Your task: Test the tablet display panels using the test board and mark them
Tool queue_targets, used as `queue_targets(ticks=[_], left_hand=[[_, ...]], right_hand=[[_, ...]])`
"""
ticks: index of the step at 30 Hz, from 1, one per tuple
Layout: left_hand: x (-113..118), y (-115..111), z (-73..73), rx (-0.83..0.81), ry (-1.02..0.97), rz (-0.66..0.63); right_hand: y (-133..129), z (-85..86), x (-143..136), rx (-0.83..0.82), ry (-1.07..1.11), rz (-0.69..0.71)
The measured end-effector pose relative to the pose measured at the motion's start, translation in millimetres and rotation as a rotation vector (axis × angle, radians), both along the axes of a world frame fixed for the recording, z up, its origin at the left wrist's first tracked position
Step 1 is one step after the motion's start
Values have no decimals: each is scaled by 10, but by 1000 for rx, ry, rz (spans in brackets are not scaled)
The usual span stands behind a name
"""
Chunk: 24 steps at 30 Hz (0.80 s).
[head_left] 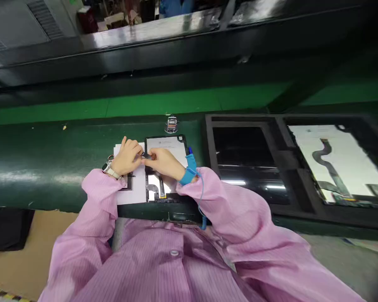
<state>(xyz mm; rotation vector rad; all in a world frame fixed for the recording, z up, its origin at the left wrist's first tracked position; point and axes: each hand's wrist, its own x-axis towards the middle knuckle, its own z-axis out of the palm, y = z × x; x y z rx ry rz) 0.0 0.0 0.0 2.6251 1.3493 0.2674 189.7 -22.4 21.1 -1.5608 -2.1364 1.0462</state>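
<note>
My left hand (128,157) and my right hand (166,162) meet above the work, fingertips closed on a small dark piece (146,156) whose kind I cannot make out. Beneath my right hand lies a tablet-like panel (166,144) with a black frame, a white printed sheet and a dark ribbon cable (161,186) near its lower edge. Under my left hand are white papers (135,198) bearing a dark printed box. A watch circles my left wrist; a blue wrist strap (189,172) with a coiled cord is on my right.
A small metallic object (171,124) sits beyond the panel on the green bench (50,167). To the right, a black tray (208,138) holds a glossy dark screen (242,147) and another white panel (349,157) with a ribbon cable. A metal rail (157,31) runs behind.
</note>
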Motion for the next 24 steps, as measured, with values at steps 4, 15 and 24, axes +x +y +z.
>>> queue_targets(ticks=[4, 15, 24], left_hand=[[-126, -22, 98, 3, -40, -26], [-236, -105, 36, 376, 17, -145], [-145, -159, -51, 463, 146, -158]], right_hand=[[-65, -2, -70, 64, -33, -29], [-154, -136, -199, 64, 151, -91], [36, -294, -212, -179, 479, -130]])
